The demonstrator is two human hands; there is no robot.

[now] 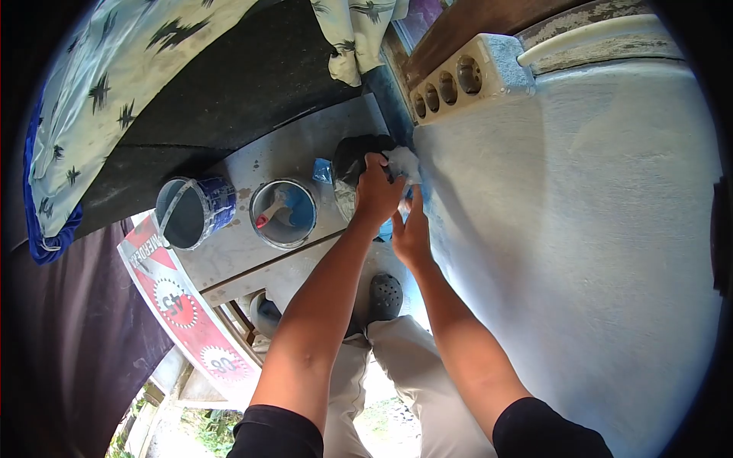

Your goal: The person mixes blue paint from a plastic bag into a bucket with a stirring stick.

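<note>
Head view, and at far left hangs a cream cloth with black star-like marks and a blue edge (130, 84). Below it drops a dark purple cloth (76, 328), then a red-and-white printed banner (183, 309) bearing an upside-down "45". Next along, a plastic bucket with a blue label (219, 202) leans over on a pale grey, spotted tabletop (206, 263). Just right of it stands a round, open tub (294, 238), bluish stuff inside, and in there rests a brush with a red handle (269, 214).

On to a small blue plastic packet (322, 170), right beside a crumpled black plastic bag (351, 156). Here's the action! The left hand (376, 195) reaches over that bag, fingers bent against a whitish, translucent plastic piece (402, 162) near the wall; whether they pinch it, I cannot tell. The right hand (413, 233) sits just below, index finger stretched upward, thumb apart; its grip, too, I cannot make out. Rightmost, a whitish rough wall (580, 229), topped by a pale block with four oval holes (450, 85).
</note>
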